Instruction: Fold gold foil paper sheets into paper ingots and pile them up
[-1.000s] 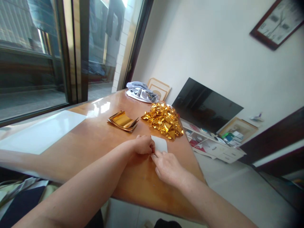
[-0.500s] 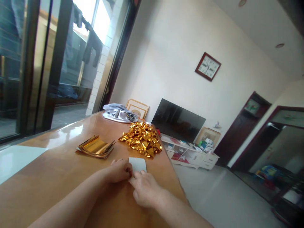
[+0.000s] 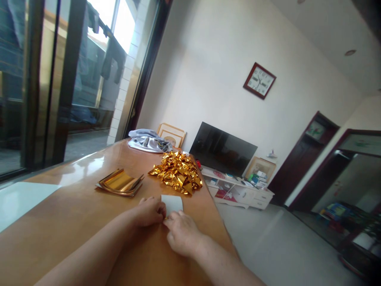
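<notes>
Surface: a glossy wooden surface runs from the near edge toward the far wall and carries everything the hands work on.
Left arm: the bare forearm comes in from the lower left and lies low over the surface, with the left hand curled, knuckles up.
Right arm: the forearm enters from the lower right, and the right hand lies palm down, fingers pointing toward the left hand.
Left grip: fingers bent in a closed pinch on the near left edge of the white paper sheet.
Right grip: fingertips pressed together on the near edge of the same sheet, touching the left hand's fingertips; how firmly it holds I cannot tell.
White paper sheet: lies flat on the surface just beyond both hands, near the right edge, its far part bare.
Gold folded pile: a heap of crumpled gold foil pieces sits just beyond the sheet, apart from it.
Gold foil stack: a stack of flat gold foil sheets, curled up at the sides, rests left of the heap and beyond the left hand.
Cloth: a grey and white bundle of cloth lies at the far end of the surface.
Off the surface: a dark television on a low white cabinet, and a wall clock above.
</notes>
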Available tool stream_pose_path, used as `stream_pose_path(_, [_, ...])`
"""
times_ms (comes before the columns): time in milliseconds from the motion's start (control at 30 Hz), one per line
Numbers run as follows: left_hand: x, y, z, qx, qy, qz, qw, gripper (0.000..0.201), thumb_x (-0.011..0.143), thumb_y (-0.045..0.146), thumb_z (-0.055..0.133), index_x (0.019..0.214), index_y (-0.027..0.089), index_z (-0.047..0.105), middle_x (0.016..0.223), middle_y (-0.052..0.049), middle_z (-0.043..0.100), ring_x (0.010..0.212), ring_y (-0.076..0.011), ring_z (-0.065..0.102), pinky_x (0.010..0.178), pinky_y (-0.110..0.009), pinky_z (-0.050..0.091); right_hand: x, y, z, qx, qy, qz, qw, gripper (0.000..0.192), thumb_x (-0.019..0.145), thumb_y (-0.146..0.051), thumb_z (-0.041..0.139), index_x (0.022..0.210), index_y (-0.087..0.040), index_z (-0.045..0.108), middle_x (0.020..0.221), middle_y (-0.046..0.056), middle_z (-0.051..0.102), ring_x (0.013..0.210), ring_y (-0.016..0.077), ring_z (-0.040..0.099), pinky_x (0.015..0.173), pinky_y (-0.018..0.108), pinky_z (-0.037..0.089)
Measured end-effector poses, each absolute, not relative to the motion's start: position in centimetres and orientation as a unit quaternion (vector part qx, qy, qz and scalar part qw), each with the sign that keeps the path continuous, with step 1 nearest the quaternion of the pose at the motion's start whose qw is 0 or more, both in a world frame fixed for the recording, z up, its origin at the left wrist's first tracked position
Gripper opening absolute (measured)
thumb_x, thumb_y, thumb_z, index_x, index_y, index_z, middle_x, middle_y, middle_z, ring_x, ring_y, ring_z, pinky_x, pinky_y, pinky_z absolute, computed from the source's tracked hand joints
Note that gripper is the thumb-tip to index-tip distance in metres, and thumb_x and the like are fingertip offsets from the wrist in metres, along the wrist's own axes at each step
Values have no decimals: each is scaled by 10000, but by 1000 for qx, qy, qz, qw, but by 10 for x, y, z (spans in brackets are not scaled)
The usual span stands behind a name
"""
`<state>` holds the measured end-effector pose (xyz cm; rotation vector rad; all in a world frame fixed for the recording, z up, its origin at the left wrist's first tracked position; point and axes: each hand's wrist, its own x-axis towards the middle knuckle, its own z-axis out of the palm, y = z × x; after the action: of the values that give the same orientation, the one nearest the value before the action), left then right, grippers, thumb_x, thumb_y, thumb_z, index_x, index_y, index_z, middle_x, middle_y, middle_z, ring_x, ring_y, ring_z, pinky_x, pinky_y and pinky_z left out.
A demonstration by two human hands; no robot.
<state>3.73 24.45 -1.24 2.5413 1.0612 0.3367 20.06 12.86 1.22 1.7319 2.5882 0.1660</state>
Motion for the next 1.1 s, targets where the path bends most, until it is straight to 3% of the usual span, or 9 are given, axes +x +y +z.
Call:
stream_pose_path(367, [39,244,-9,901,378,89,194,231,747,301,594,897,299,770,972,-22,740,1043,-275,605,954,-425,403,216,113,22,607,793,36,27,383,907,-184,460,1225,-240,666,1102,85,632,1068,238,522,907,338,431])
stream_pose_path(867, [39,240,-4,901,379,82,192,227,743,262,587,889,293,759,966,-21,729,1051,-281,591,958,-422,398,255,104,16,665,746,30,7,409,887,-144,482,1229,-263,673,1081,69,640,1062,222,530,938,321,386])
stream_pose_path(967, [39,238,-4,905,375,91,179,225,740,250,573,871,292,751,955,-26,721,1037,-285,583,948,-433,396,262,104,14,664,747,25,-16,373,895,-156,477,1180,-258,695,1051,64,648,1036,211,547,918,302,392])
stream_pose_path(1100, [39,235,-1,910,368,93,165,212,749,251,568,868,282,741,958,-46,710,1028,-285,576,932,-438,391,271,112,17,673,738,-3,-42,281,924,-189,459,954,-219,736,964,60,659,973,190,581,859,273,404])
